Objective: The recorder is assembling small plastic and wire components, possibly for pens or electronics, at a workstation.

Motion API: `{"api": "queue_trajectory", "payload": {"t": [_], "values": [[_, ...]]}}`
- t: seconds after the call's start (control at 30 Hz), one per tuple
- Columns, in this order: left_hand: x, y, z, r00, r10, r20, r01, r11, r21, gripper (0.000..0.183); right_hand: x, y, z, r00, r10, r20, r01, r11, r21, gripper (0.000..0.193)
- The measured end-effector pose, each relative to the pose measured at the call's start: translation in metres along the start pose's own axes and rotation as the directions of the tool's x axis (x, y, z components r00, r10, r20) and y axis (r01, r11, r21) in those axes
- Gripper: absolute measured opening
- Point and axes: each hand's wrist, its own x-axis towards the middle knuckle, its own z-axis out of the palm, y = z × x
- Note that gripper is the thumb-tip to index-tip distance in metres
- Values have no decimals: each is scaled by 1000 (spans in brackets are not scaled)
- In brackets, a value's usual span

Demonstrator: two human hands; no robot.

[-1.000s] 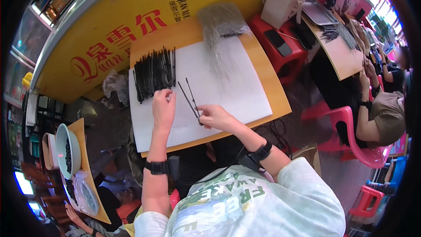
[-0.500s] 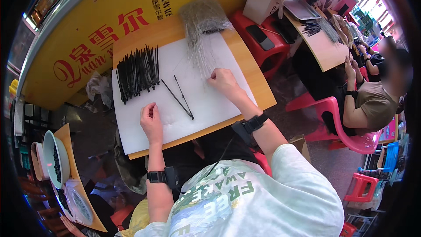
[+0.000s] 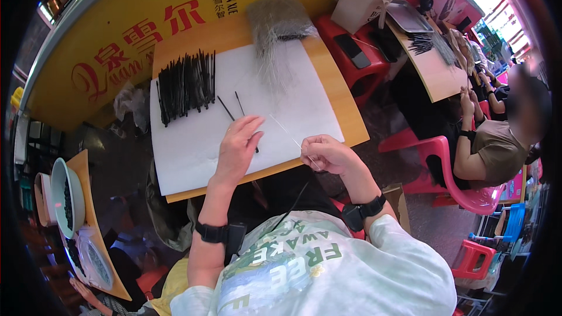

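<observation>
Head view, far left: a pale green bowl point(image 3: 78, 193) with dark pieces inside stands on a small wooden table point(image 3: 108, 257). Left of centre, a row of black stems point(image 3: 187, 89) lies side by side on the white mat point(image 3: 181, 158), which covers much of a wooden table point(image 3: 354, 126). Near the middle, the left hand point(image 3: 237, 145) is bent loosely, thumb parted from the fingers, with nothing seen in its grasp. Two separate black stems point(image 3: 225, 107) pass beneath it; whether it touches them cannot be told. Above and slightly right, a bundle of clear strands point(image 3: 275, 61) spreads over the mat's upper edge. Right of centre, the right hand point(image 3: 326, 155) pinches a single thin strand point(image 3: 285, 129), whose free end slants up and left toward the other hand. Upper right, a red stool point(image 3: 366, 76) bears a phone point(image 3: 351, 51), near a paper bag point(image 3: 360, 6). Far right, someone in a brown top point(image 3: 492, 152) sits on a pink chair point(image 3: 421, 149).
</observation>
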Motion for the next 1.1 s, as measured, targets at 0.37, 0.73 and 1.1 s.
{"api": "queue_trajectory", "payload": {"t": [0.37, 0.73, 1.1], "values": [[-10, -8, -10, 975, -14, 223, 29, 997, -67, 10, 10, -9, -3, 953, -64, 296, -31, 951, 308, 16], [-18, -2, 3, 986, -156, 50, 155, 987, 31, 14, 61, 26, 41, 843, -496, -207, 495, 867, -62, 20], [25, -34, 18, 725, -677, 128, 507, 650, 566, 33, 83, 21, 37, 842, -480, -246, 435, 874, -217, 20]]}}
